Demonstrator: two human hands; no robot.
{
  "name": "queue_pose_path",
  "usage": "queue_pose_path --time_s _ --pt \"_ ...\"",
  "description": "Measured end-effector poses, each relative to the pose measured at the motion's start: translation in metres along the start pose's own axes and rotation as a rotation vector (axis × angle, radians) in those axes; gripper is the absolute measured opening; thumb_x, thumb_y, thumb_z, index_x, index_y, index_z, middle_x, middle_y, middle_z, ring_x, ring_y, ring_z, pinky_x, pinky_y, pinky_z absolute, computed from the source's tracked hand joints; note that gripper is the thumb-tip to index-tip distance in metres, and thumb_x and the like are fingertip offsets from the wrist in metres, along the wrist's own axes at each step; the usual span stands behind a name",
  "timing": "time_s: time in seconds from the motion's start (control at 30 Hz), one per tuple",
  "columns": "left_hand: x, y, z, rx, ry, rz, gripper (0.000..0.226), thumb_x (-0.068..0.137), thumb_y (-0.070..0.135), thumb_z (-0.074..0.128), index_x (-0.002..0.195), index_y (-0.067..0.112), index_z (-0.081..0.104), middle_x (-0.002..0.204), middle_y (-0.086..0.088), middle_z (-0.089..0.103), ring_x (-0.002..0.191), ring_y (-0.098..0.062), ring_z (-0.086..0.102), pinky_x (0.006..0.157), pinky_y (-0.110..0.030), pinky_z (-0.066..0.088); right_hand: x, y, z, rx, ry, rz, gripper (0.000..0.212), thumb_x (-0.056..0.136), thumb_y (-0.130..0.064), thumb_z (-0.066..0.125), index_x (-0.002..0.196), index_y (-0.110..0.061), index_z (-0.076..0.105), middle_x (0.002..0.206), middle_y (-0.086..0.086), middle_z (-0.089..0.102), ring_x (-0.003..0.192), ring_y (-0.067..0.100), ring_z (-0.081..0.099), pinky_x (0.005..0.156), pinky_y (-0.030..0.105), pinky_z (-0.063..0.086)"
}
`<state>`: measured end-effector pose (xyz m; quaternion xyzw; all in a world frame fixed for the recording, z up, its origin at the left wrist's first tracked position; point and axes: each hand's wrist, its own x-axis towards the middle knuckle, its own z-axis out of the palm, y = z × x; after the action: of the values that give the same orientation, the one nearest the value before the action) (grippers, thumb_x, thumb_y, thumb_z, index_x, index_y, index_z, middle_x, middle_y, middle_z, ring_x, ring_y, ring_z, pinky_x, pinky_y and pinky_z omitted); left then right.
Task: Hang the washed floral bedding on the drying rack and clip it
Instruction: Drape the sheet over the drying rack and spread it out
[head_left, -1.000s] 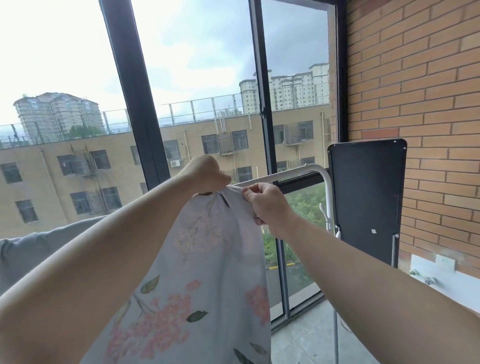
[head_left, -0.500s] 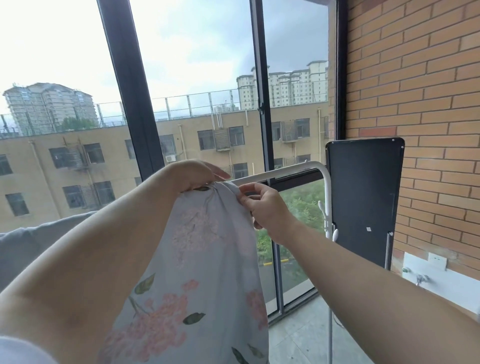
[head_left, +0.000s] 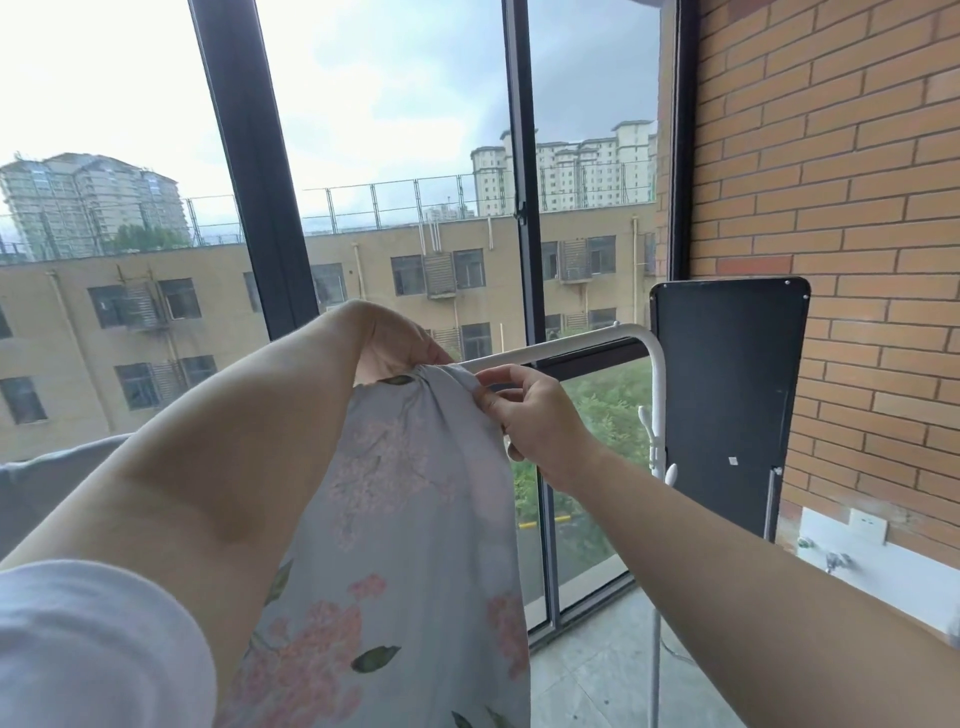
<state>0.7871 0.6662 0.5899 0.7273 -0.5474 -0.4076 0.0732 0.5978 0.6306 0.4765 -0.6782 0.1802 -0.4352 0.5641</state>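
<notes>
Dark-framed windows (head_left: 249, 218) fill the background, with tan apartment blocks and grey sky beyond. From the left, the left hand (head_left: 392, 340) reaches up and curls its fingers over the bunched top edge of the floral bedding (head_left: 415, 519), gripping it at rail height. The bedding hangs straight down from that gather, between the two forearms. It is pale blue-grey with pink blossoms and green leaves. Just to its right, the right hand (head_left: 535, 415) pinches the same top edge between thumb and forefinger, right beside the white drying rack (head_left: 571, 347), whose rail runs on rightward and bends down into a post. The hands hide whether the cloth already lies over the rail. No clip shows. Further right stand a black panel (head_left: 727, 395) and a brick wall (head_left: 841, 182).

The fabric looks thin, soft and limp. It is likely heavier than it seems if damp, and prone to slide off a smooth tube. Holding it by the hem, with the hands apart, should spread it best.
</notes>
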Motion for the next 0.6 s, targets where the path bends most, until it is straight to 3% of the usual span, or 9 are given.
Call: queue_pose_path --time_s 0.1,0.17,0.27,0.33,0.43,0.6 --pt "0.005 -0.002 -0.004 0.049 0.027 -0.056 0.021 0.096 0.004 0.054 0.109 0.008 0.07 0.119 -0.017 0.068 0.112 -0.035 0.062 0.109 -0.052 0.043 0.002 0.002 -0.001 -0.035 -0.004 -0.014 0.008 0.093 -0.021 0.07 0.098 -0.013 0.07 0.077 -0.001 0.063 0.044 -0.003 0.05 0.041 0.012 0.037" --pt "0.011 -0.005 -0.009 0.079 0.072 -0.069 0.022 0.101 0.003 0.05 0.114 0.004 0.068 0.123 -0.019 0.067 0.114 -0.036 0.062 0.106 -0.051 0.046 0.004 0.002 -0.002 -0.067 0.003 -0.025 0.007 0.093 -0.02 0.07 0.096 -0.013 0.071 0.077 -0.004 0.064 0.045 -0.004 0.052 0.042 0.01 0.037" --pt "0.019 0.001 -0.012 0.086 0.134 -0.014 0.017 0.1 0.003 0.054 0.111 0.001 0.067 0.113 -0.015 0.07 0.096 -0.025 0.069 0.083 -0.036 0.057 0.008 0.002 -0.006 -0.104 0.019 -0.01 0.01 0.093 -0.02 0.07 0.095 -0.011 0.071 0.076 -0.003 0.065 0.049 0.003 0.052 0.039 0.019 0.038" --pt "0.025 0.009 -0.013 0.141 0.249 0.045 0.012 0.099 0.005 0.058 0.101 0.007 0.07 0.101 -0.008 0.072 0.087 -0.018 0.069 0.076 -0.03 0.057 0.01 -0.001 -0.009 -0.125 0.046 -0.008 0.011 0.094 -0.023 0.069 0.095 -0.012 0.07 0.076 -0.003 0.064 0.055 0.011 0.052 0.04 0.024 0.038" --pt "0.036 0.024 -0.012 0.213 0.443 0.138 0.015 0.096 0.009 0.061 0.098 0.016 0.075 0.102 -0.007 0.074 0.093 -0.023 0.068 0.089 -0.04 0.059 0.018 -0.006 -0.018 -0.131 0.14 -0.03 0.01 0.096 -0.025 0.065 0.093 -0.016 0.067 0.076 -0.003 0.062 0.059 0.014 0.054 0.042 0.026 0.043" --pt "0.065 0.062 0.0 0.173 0.626 0.263 0.03 0.093 0.001 0.054 0.086 0.022 0.073 0.101 -0.004 0.072 0.087 -0.02 0.064 0.088 -0.039 0.059 0.036 0.001 -0.047 -0.167 0.307 -0.026 0.012 0.099 -0.026 0.059 0.087 -0.022 0.06 0.081 0.0 0.06 0.059 0.016 0.053 0.043 0.025 0.041"
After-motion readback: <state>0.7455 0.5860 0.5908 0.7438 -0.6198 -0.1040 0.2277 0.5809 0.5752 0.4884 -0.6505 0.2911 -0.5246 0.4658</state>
